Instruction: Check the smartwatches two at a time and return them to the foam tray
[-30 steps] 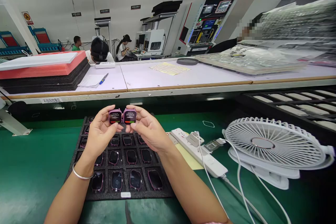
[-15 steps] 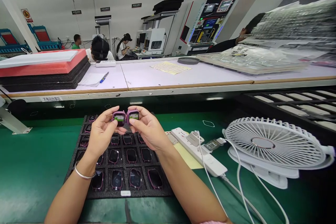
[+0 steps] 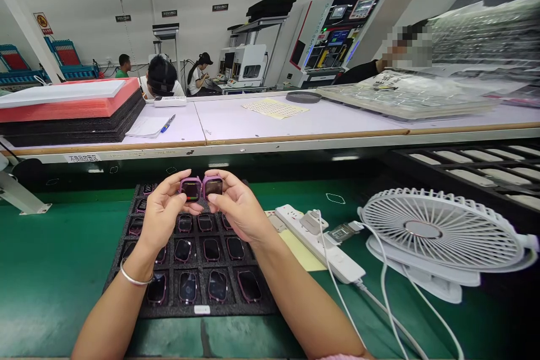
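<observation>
Both lit screens have changed: half a second ago they showed bright green-and-white bands, and now they are mostly dark with only small coloured marks, while the hands have hardly shifted. The left hand (image 3: 162,211) grips one pink smartwatch body (image 3: 190,189) between thumb and fingers (image 3: 175,180). The right hand (image 3: 238,208) grips a second pink smartwatch body (image 3: 213,186) the same way. The two are raised above the far rows of the tray and sit edge to edge, touching or very nearly so. Each is a strapless, rounded, almost square case with a glossy black face. The screens face back and up towards the wearer. The cases are too nearly square to tell a long axis, but the pair forms a row running left to right. Below them a black foam tray (image 3: 244,308) lies on the green bench (image 3: 50,270), its pockets holding more pink-rimmed watch bodies face up. To the right of the tray lies a white power strip (image 3: 333,261) with plugs in it. A white desk fan (image 3: 442,233) lies tilted back beyond that. A pale raised shelf (image 3: 337,118) runs across behind.
</observation>
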`<state>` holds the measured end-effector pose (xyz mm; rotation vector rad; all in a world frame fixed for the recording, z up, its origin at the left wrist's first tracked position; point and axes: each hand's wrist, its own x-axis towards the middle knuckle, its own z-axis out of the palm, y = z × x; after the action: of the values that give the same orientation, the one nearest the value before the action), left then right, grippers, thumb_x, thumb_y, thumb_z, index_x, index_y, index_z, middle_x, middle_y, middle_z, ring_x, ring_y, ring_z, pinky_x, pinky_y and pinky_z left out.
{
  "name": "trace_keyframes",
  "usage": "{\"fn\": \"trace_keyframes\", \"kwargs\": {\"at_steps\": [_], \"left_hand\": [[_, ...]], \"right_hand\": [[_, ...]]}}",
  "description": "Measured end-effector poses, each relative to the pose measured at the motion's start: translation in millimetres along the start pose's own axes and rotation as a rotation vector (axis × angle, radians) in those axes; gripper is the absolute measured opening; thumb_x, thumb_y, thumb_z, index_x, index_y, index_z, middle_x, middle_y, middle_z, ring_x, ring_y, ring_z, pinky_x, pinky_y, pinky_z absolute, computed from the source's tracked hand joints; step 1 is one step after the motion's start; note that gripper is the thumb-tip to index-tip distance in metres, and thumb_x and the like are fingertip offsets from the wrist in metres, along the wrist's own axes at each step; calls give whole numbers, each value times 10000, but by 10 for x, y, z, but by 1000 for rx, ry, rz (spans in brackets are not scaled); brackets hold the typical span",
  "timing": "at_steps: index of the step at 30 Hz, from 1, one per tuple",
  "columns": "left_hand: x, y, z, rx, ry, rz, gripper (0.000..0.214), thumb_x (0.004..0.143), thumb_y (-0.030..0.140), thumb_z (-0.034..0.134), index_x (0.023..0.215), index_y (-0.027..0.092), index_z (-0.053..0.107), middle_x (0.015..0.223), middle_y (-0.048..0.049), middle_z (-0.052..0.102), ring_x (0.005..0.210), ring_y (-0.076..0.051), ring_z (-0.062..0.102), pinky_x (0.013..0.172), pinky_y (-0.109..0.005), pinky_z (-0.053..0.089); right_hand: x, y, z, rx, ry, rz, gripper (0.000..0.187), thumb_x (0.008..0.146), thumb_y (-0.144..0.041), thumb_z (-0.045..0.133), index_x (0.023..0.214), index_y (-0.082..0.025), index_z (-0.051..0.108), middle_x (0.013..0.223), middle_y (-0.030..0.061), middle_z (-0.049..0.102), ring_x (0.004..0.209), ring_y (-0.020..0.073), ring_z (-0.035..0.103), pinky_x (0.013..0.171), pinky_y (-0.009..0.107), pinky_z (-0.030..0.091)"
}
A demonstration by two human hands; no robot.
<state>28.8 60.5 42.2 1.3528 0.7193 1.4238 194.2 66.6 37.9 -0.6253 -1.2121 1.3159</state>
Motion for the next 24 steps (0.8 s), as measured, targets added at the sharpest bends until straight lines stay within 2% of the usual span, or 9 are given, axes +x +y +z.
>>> {"fn": "trace_keyframes", "kwargs": {"at_steps": [4, 8, 13, 18, 21, 24], "left_hand": [[14, -7, -21, -7, 10, -5, 383, 841, 195, 605, 1218, 200, 669, 1001, -34, 708, 641, -150, 737, 628, -290, 640], [102, 66, -35, -52, 30, 27, 364, 819, 196, 613, 1177, 197, 677, 949, -17, 706, 625, -153, 736, 607, -288, 637], [399, 363, 34, -54, -29, 157, 392, 779, 181, 616, 1169, 190, 662, 909, -6, 706, 598, -135, 723, 597, -269, 627], [786, 694, 114, -19, -63, 306, 453, 765, 145, 576, 1210, 209, 634, 882, 1, 696, 611, -117, 707, 629, -264, 619], [959, 826, 145, 13, -56, 377, 501, 748, 116, 588, 1236, 224, 623, 893, 1, 690, 616, -101, 693, 633, -242, 602], [1061, 903, 177, 58, -30, 443, 559, 723, 95, 629, 1264, 233, 604, 946, -8, 682, 632, -89, 683, 636, -223, 587]], "right_hand": [[8, 36, -21, 42, -9, 9, 338, 788, -249, 722, 1116, -229, 639, 986, 20, 633, 626, 93, 527, 568, 251, 476], [93, -28, -39, 125, -47, 2, 289, 911, -413, 600, 1106, -208, 657, 874, 32, 655, 600, 123, 577, 540, 274, 474], [399, -383, 10, 114, -135, -88, 231, 907, -364, 609, 1080, -213, 636, 828, 8, 672, 543, 116, 604, 520, 263, 475], [784, -798, 111, 75, -210, -211, 187, 946, -355, 545, 1054, -214, 601, 820, 10, 658, 584, 126, 620, 534, 260, 497], [939, -975, 148, 56, -261, -268, 218, 894, -346, 595, 1067, -214, 596, 874, 12, 673, 611, 131, 630, 576, 283, 526], [1008, -1099, 164, -22, -313, -324, 381, 767, -240, 706, 1126, -222, 580, 900, -10, 671, 641, 127, 641, 642, 293, 541]]}}
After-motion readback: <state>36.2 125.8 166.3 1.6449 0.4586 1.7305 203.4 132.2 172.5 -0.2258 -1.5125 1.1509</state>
